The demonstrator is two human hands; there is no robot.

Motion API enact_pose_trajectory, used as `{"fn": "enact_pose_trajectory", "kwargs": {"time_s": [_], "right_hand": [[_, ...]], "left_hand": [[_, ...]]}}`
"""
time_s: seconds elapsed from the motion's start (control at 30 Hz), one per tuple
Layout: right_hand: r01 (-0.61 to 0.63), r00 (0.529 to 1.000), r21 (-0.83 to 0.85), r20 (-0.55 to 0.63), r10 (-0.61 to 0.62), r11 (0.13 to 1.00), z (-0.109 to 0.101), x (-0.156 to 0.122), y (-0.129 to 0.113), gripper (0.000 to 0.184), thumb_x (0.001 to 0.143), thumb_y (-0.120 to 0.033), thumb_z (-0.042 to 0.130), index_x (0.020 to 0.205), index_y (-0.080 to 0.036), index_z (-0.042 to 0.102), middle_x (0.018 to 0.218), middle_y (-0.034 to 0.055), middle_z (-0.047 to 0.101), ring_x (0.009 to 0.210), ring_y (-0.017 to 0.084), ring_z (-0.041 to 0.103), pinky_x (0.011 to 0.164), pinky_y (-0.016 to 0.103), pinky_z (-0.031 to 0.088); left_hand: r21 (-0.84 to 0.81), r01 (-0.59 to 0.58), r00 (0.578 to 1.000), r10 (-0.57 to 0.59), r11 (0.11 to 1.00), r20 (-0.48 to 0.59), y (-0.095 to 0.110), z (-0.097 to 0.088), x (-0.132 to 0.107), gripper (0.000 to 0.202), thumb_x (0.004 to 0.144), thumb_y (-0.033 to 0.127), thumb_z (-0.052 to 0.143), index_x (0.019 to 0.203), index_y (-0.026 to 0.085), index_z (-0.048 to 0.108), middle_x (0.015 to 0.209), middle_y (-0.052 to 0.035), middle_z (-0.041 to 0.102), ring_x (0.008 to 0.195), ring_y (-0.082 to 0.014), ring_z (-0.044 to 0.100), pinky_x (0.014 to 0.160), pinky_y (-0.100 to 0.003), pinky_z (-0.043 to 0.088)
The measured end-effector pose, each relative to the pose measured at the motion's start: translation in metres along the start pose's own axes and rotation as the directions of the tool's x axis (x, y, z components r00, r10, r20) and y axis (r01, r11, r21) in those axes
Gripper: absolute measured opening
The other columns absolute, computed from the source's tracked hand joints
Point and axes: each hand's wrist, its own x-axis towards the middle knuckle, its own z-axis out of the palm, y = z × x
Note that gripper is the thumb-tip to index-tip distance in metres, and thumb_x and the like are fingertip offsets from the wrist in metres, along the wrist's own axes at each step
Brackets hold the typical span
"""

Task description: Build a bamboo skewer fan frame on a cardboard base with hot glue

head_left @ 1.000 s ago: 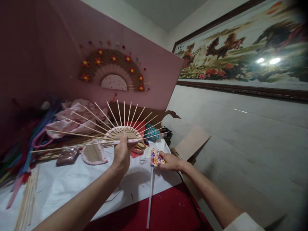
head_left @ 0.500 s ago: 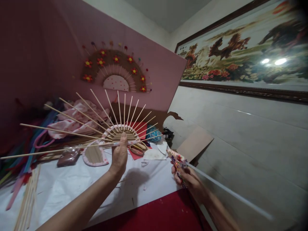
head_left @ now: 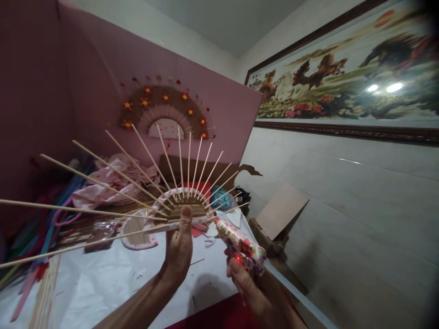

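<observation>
My left hand [head_left: 180, 246] grips a half-round cardboard fan base [head_left: 174, 211] by its straight lower edge, thumb on the cardboard face. Pink spotted cloth borders the base, and several thin wooden sticks [head_left: 144, 147] spread out from it like rays. In my right hand [head_left: 245, 278] is a flower-patterned glue gun [head_left: 236, 237] with a small red light lit. Its tip is close to the right end of the base; whether they touch I cannot tell. A long whitish glue stick [head_left: 295, 290] juts from the gun's back.
A second cloth-edged cardboard half-round [head_left: 139, 233] lies on the white-covered table [head_left: 89, 278]. Pink cloth [head_left: 106, 183], loose sticks [head_left: 43, 292] and coloured strips lie left. Blue yarn [head_left: 221, 197] sits behind; a finished flowered fan [head_left: 164, 98] stands against the pink panel [head_left: 226, 109].
My right hand has brought the glue gun left and inward to the base's right end. The fan base has come a little closer and lower in view, still in my left hand.
</observation>
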Motion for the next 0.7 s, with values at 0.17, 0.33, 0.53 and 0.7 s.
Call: {"fn": "enact_pose_trajectory", "kwargs": {"time_s": [0.17,0.33,0.53,0.7], "right_hand": [[0.271,0.938,-0.304,-0.129,-0.321,0.913,0.005,0.002,-0.002,0.032,0.082,-0.047,0.054,0.093,-0.019,0.062,0.076,0.0054,0.065,0.066,0.018,0.062,0.062,0.026,0.052],[0.542,0.789,-0.471,0.002,-0.614,0.696,0.004,0.010,-0.007,0.017,0.088,-0.034,0.045,0.084,-0.021,0.055,0.065,0.0027,0.060,0.055,0.016,0.059,0.052,0.026,0.048],[0.627,0.686,-0.626,0.163,-0.709,0.463,0.004,0.018,0.001,0.011,0.089,-0.028,0.041,0.087,-0.020,0.048,0.066,0.0011,0.057,0.046,0.013,0.053,0.043,0.025,0.038],[0.622,0.660,-0.664,0.162,-0.733,0.414,0.006,0.019,0.002,0.011,0.090,-0.028,0.039,0.088,-0.020,0.046,0.069,0.0013,0.058,0.049,0.013,0.054,0.045,0.024,0.039]], "left_hand": [[-0.006,-0.106,0.994,0.106,0.994,0.002,0.005,0.002,-0.006,0.032,0.085,0.043,0.047,0.105,0.021,0.061,0.109,-0.0058,0.067,0.113,-0.0213,0.053,0.106,-0.037,0.028],[0.091,-0.225,0.974,0.224,0.970,0.017,-0.002,-0.001,-0.008,0.036,0.085,0.041,0.047,0.115,0.023,0.056,0.120,-0.0065,0.061,0.125,-0.0222,0.042,0.109,-0.039,0.023],[0.203,-0.346,0.938,0.346,0.916,0.037,-0.018,-0.004,-0.007,0.034,0.086,0.042,0.044,0.106,0.022,0.062,0.115,-0.0080,0.064,0.131,-0.0221,0.033,0.113,-0.040,0.008],[0.243,-0.350,0.934,0.357,0.905,0.016,-0.026,-0.004,-0.008,0.036,0.084,0.046,0.046,0.098,0.020,0.065,0.107,-0.0095,0.067,0.123,-0.0248,0.043,0.111,-0.042,0.018]]}}
